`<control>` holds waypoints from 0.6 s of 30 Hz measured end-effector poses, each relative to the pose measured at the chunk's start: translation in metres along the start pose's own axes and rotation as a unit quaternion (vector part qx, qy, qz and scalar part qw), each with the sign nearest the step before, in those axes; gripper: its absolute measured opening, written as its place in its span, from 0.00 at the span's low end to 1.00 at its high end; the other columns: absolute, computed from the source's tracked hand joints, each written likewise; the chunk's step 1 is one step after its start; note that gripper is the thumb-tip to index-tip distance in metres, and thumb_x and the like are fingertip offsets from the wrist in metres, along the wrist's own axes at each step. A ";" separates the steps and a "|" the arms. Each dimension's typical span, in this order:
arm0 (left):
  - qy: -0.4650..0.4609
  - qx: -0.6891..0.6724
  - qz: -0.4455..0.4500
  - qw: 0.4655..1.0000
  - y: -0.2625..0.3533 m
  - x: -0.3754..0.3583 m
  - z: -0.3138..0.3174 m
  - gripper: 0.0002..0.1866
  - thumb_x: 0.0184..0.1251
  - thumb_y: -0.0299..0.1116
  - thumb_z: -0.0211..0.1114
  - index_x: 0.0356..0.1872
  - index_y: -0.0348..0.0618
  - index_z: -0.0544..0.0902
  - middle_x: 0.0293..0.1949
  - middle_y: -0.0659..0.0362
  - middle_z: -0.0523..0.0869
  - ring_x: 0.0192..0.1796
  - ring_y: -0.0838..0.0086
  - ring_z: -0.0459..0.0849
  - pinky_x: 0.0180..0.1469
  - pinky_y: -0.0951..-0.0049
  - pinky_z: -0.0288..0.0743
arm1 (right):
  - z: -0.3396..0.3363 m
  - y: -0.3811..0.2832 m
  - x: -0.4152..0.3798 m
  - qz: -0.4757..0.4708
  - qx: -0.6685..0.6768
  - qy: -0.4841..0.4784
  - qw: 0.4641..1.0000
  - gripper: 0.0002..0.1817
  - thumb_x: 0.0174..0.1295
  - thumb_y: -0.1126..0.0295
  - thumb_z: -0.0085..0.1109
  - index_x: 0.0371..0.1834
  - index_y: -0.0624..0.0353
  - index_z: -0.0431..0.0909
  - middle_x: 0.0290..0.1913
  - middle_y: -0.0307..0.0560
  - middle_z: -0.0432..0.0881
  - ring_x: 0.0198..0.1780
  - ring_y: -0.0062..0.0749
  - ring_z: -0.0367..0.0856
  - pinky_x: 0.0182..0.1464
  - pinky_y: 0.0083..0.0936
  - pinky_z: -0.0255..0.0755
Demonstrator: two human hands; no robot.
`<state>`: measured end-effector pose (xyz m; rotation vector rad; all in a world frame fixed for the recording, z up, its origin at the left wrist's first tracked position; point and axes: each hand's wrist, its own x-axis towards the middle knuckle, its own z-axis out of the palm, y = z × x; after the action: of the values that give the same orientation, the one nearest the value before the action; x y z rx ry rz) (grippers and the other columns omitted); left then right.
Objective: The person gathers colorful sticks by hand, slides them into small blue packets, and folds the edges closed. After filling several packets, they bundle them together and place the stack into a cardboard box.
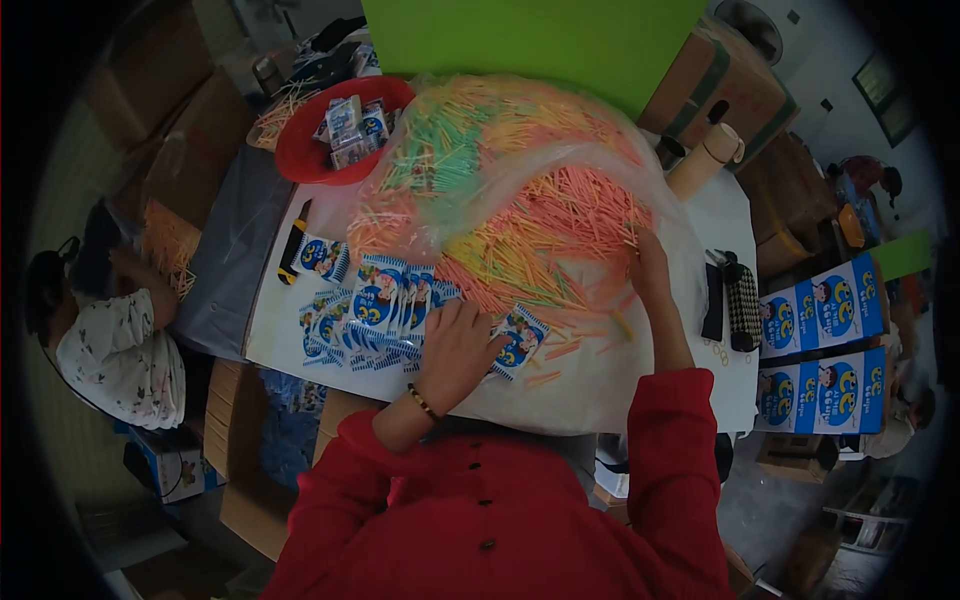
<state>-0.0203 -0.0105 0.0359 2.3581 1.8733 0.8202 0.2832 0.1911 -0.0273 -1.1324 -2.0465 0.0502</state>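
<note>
My left hand (pixel 455 352), with a beaded bracelet on its wrist, lies palm down over blue-and-white printed packets (pixel 377 297). Its fingers are stretched out, and the thumb side touches a single packet (pixel 520 340) on the right. A big heap of thin pink, yellow and green sticks (pixel 575 215) spreads from a clear plastic bag (pixel 480 185). At the right edge of this heap is my right hand (pixel 650 268), fingers bent in toward the pink sticks. What lies between those fingers is too small to make out. Loose sticks (pixel 550 378) are scattered nearer to me.
A red basin (pixel 295 150) holding packets stands at the back left, and a yellow-black utility knife (pixel 294 243) lies below it. A beige flask (pixel 706 160) and checkered pouch (pixel 741 305) are on the right. Printed boxes (pixel 822 350) stand beyond. Another person (pixel 125 350) sits at left.
</note>
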 end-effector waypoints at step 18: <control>0.053 -0.083 0.027 0.995 0.001 0.013 0.052 0.08 0.60 0.33 0.66 0.38 0.44 0.83 0.34 0.59 0.81 0.42 0.64 0.77 0.49 0.63 0.65 | 0.022 -0.075 -0.058 0.289 0.451 -0.046 0.843 0.12 0.72 0.71 0.51 0.54 0.62 0.68 0.39 0.40 0.79 0.43 0.22 0.78 0.49 0.21 0.72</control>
<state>0.0040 0.0169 -0.0033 2.3164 1.7073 1.0802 0.2340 0.1099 -0.0496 -1.0487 -1.3610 1.2478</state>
